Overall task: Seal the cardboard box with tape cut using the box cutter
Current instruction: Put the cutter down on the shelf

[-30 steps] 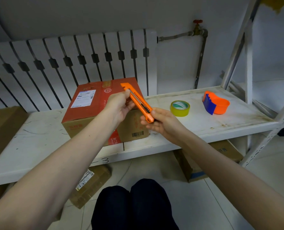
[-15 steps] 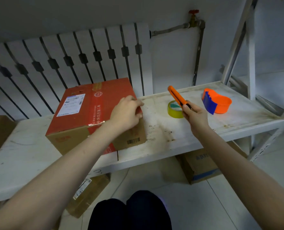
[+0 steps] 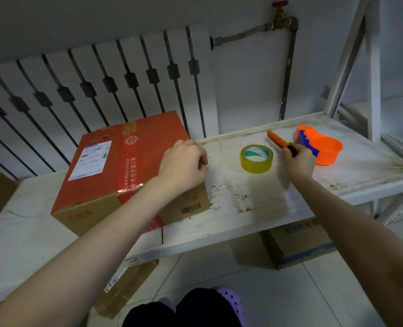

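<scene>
My right hand (image 3: pixel 298 161) grips the cutter (image 3: pixel 277 140); tape (image 3: pixel 256 159) sits at its nine o'clock. My left hand (image 3: pixel 184 166), farther, clutches the box (image 3: pixel 125 166).

A storage or packing area is indicated. A white metal shelf rack (image 3: pixel 254 208) is set on a tiled floor (image 3: pixel 278 300), with cartons (image 3: pixel 299 244) stowed beneath. A labelled cardboard box (image 3: pixel 115 166), tape roll (image 3: pixel 256 158), tape dispenser (image 3: pixel 323 149) and box cutter (image 3: pixel 277 139) are present at the shelf. A radiator (image 3: pixel 125 79) and valved pipe (image 3: pixel 287 67) are mounted behind.
</scene>
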`<state>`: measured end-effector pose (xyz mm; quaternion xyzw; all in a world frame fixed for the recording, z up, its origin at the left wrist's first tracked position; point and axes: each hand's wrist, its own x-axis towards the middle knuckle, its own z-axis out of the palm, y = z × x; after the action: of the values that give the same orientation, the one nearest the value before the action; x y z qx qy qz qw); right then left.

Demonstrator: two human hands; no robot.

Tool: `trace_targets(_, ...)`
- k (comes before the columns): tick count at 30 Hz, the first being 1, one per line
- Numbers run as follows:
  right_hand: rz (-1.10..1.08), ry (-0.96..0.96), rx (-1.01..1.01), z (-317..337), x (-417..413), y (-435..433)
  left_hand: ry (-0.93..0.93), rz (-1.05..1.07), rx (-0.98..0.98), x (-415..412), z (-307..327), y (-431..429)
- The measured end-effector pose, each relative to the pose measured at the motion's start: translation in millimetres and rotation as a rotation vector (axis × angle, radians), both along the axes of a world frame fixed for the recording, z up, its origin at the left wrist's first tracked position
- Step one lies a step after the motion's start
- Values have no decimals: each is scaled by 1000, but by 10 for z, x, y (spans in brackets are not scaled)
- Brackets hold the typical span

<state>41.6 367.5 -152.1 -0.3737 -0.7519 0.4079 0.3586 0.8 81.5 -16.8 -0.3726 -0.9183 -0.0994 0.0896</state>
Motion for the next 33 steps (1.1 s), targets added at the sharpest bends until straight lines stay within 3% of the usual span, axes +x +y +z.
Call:
trace_targets(3, -50, -42, -69, -57, -19, 20, -8, 6, 2, 2, -21, 8)
trace_targets(13, 50, -702, 152, 32, 29, -141, -28, 12, -22, 44, 22, -12)
trace_targets(19, 82, -581, 205, 101, 129, -67, -31, -2, -62, 105, 57, -113)
trace_targets(26, 170, -789, 296, 281, 173, -347, -32, -26, -66, 98, 42, -190)
trace_targets(29, 242, -640, 425, 482, 108, -680, -26, -35, -60, 99, 43, -211)
trace_targets(33, 444, -347, 371, 676, 90, -1224, -33, -49, -51, 134, 47, -250)
